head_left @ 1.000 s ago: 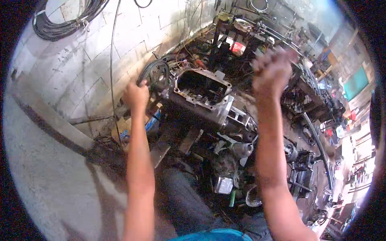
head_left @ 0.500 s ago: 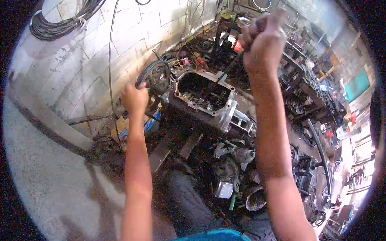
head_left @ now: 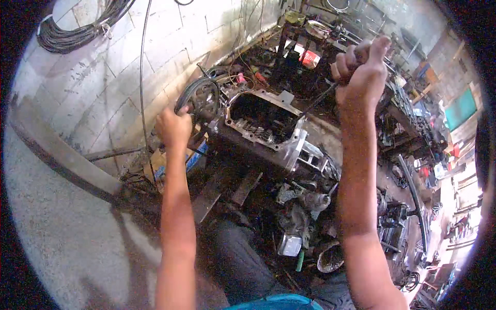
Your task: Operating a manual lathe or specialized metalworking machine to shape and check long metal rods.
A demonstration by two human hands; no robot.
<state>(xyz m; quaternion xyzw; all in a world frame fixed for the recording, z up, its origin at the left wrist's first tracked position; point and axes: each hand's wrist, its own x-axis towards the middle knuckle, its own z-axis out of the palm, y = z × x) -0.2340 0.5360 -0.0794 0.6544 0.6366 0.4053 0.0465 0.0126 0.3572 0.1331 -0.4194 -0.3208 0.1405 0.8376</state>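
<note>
A large, dirty metal gearbox housing (head_left: 258, 147) lies in front of me, with gears visible inside its open top. My left hand (head_left: 174, 124) is closed on the dark round rim (head_left: 184, 96) at the housing's left end. On the other side, my right hand (head_left: 363, 72) is raised above the housing's far right and closed round a thin dark metal rod (head_left: 321, 99). This rod slants down to the right-hand edge of the opening; whether its tip touches the metal I cannot tell. The rod's upper end is hidden in my fist.
A block wall (head_left: 124, 67) with a hanging coil of black cable (head_left: 67, 39) rises at the left. Greasy metal parts (head_left: 305, 206) crowd the area between my forearms. Wooden planks (head_left: 247, 188) sit below the housing. Cluttered shelving and tools fill the right side.
My right hand has moved right and slightly down. The rod has swung with it, its lower end shifting from the opening's far edge toward its right corner. My left hand stays on the rim.
</note>
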